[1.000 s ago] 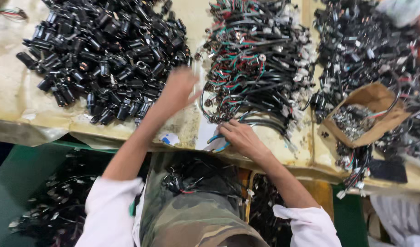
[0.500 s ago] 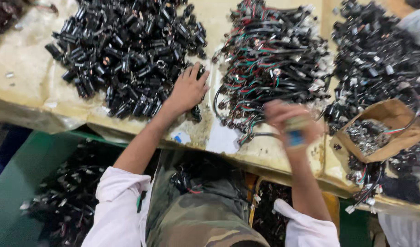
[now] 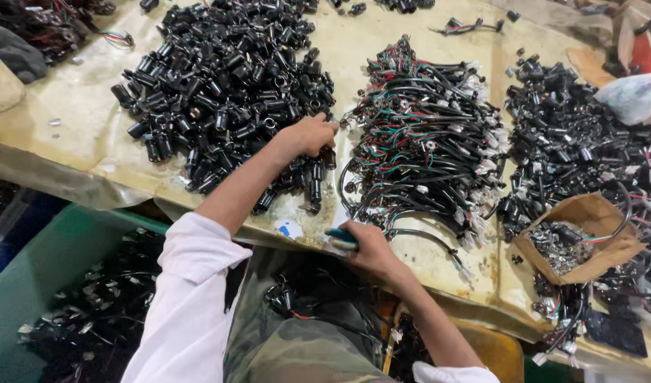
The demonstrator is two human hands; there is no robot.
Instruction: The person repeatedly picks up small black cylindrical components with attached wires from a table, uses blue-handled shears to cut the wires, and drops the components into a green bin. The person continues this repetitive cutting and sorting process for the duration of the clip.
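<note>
I see glossy black plastic connectors (image 3: 226, 92), rubbery matt cables (image 3: 425, 142), a creased brown paper bag (image 3: 588, 234), and a stained, worn yellowish worktop (image 3: 77, 120).

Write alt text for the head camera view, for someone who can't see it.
A person's left hand reaches into a pile of black cylindrical connectors on a yellowed table, while the right hand grips a blue-handled tool beside a bundle of wired cables.

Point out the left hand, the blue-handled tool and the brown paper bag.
left hand (image 3: 310, 135), head view, on its back.
blue-handled tool (image 3: 342, 240), head view, on its handle.
brown paper bag (image 3: 601, 213), head view, on its upper flap.
</note>
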